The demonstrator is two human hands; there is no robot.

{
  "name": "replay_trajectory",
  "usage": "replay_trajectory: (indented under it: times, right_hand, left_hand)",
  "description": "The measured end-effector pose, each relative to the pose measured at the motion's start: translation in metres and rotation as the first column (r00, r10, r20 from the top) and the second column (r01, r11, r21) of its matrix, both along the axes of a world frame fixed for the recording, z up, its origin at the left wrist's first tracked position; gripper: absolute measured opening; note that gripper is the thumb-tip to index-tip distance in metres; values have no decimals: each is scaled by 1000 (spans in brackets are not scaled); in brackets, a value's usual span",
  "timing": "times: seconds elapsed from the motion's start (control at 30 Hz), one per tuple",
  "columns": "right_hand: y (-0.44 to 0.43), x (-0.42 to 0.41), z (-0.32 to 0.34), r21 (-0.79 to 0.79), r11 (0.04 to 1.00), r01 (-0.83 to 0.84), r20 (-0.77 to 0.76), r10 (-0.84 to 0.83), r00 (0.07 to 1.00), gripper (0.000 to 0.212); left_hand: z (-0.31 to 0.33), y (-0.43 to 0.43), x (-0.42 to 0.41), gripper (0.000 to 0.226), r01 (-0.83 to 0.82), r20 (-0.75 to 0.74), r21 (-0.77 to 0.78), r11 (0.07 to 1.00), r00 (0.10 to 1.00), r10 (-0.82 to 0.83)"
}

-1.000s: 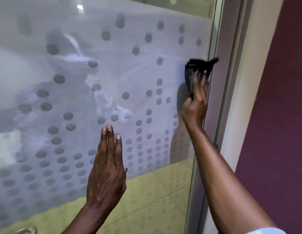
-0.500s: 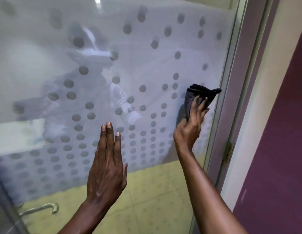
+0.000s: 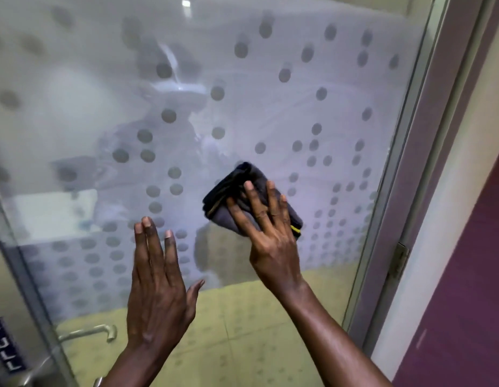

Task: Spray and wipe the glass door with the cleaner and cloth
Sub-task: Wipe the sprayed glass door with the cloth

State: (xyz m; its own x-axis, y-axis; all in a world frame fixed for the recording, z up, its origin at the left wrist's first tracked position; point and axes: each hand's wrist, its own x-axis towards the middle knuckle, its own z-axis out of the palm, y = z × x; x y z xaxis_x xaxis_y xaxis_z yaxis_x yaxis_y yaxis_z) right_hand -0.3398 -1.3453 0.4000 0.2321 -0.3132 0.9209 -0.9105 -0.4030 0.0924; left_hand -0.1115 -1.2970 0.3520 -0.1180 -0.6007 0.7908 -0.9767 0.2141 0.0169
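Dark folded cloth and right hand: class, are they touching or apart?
Touching. The head view shows the right hand spread flat on the dark folded cloth, with no gap between them.

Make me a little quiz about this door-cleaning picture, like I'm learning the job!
1. Which hand presses the dark cloth against the glass door?
2. True or false: the left hand is curled into a fist.
3. The sign at the door's lower left reads: A) PUSH B) PULL C) EXIT

Key: 1. The right hand, with straight fingers. 2. False, it is flat and open. 3. B.
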Motion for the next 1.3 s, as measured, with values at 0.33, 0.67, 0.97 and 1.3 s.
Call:
replay_trajectory:
  times: [0.33,0.67,0.97,1.3]
  right_hand:
    - [-1,43,70,-28,998,-60,898,51,436,89]
    - [20,174,53,-15,988,-151,269,150,951,108]
    - [27,153,-13,108,992,-60,62,54,997,105]
    - [16,197,114,-114,986,-119,689,165,705,102]
  left_hand:
    - [12,1,60,109,65,-15,-127,990,998,-67]
    - [19,2,139,130,-56,-80,-135,989,996,45]
    - [18,0,160,125,-36,-87,-166,986,996,22]
    - [22,0,201,122,31,-44,-164,986,998,-39]
